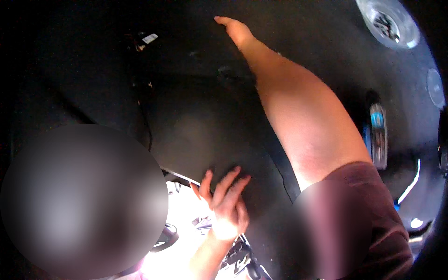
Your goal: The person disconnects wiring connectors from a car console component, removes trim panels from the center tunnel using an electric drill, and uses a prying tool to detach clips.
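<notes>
My left hand (226,205) hovers at the lower middle, beside the edge of a brightly lit white area. Its fingers are spread and nothing shows in them. My right arm, in a dark maroon sleeve (373,205), reaches far across the dark surface (196,116). At its end my right hand (237,31) is small and turned away. One fingertip points left, while the other fingers are hidden, so I cannot see any hold. A small white-labelled piece (150,38) lies to the left of that hand.
A clear tub (389,25) holding small dark pieces stands at the far right, with a round clear lid (436,88) nearer. A clear cylindrical object with a blue band (378,135) lies beside my right arm. A dark rounded object (165,239) is at lower left. Blurred discs hide parts.
</notes>
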Motion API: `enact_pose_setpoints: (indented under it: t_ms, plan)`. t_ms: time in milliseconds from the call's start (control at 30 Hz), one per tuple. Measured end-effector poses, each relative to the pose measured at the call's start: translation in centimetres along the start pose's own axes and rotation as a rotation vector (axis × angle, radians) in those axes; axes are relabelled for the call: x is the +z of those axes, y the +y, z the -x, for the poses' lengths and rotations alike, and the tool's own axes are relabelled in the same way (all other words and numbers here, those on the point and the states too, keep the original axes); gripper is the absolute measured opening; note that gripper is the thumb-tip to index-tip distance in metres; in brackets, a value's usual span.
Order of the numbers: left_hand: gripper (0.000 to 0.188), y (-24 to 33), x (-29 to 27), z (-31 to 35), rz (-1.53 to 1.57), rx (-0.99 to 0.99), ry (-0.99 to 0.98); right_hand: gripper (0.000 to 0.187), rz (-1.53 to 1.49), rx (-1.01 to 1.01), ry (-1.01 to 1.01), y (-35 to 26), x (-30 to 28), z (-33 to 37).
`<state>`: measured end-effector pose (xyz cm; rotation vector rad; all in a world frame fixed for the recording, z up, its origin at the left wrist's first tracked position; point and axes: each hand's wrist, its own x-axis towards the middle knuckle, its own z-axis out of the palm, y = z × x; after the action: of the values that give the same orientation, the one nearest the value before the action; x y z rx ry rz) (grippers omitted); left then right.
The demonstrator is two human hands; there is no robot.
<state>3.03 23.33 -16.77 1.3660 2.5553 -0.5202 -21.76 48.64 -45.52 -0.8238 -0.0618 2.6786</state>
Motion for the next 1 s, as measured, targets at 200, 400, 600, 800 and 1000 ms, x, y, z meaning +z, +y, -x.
enact_pose_setpoints:
  t_ms: [200,400,600,800,1000]
  plan:
    - [0.064,-2.6,0.8,1.6,-0.016,0.100,0.095,0.044,-0.175,-0.014,-0.050,1.1,-2.8,11.2]
    - [0.032,-4.0,1.6,1.1,-0.145,0.048,0.304,0.043,-0.158,-0.054,-0.075,-1.0,-9.2,30.6]
    - [0.035,-0.4,0.8,8.2,0.311,-0.047,0.349,0.049,0.141,0.034,0.058,-6.5,-11.0,54.1]
    - [0.034,2.0,-8.2,23.9,0.993,-0.029,0.162,0.040,0.343,0.119,-0.129,-10.0,-12.6,66.9]
    - [0.046,3.2,-9.5,39.7,1.858,-0.194,0.041,0.034,0.354,0.257,-0.342,-4.2,-7.6,71.5]
